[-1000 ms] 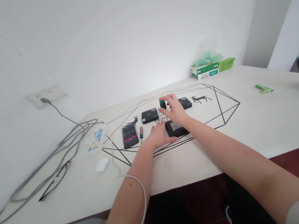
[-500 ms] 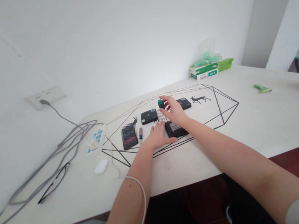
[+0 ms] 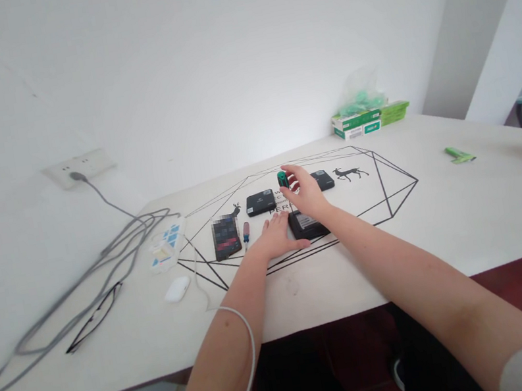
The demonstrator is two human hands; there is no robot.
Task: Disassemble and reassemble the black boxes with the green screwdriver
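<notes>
My right hand (image 3: 305, 193) pinches a small green and black part (image 3: 282, 179) in its fingertips, a little above the white table (image 3: 469, 214). Under that wrist lies a black box (image 3: 306, 224). My left hand (image 3: 278, 235) rests flat on the table with its fingers spread, the thumb against the box's left edge. Two more black boxes lie behind, one to the left (image 3: 261, 202) and one to the right (image 3: 322, 179).
A phone (image 3: 226, 236) and a red-handled screwdriver (image 3: 246, 233) lie left of my hands. Further left are a power strip (image 3: 166, 244), grey cables (image 3: 80, 282), glasses (image 3: 94, 318) and a white earbud case (image 3: 178, 289). Green boxes (image 3: 368, 119) stand at the back right, a green lighter (image 3: 459, 154) right.
My right hand has lifted the small green part slightly off the table. My left hand has stayed in place beside the black box.
</notes>
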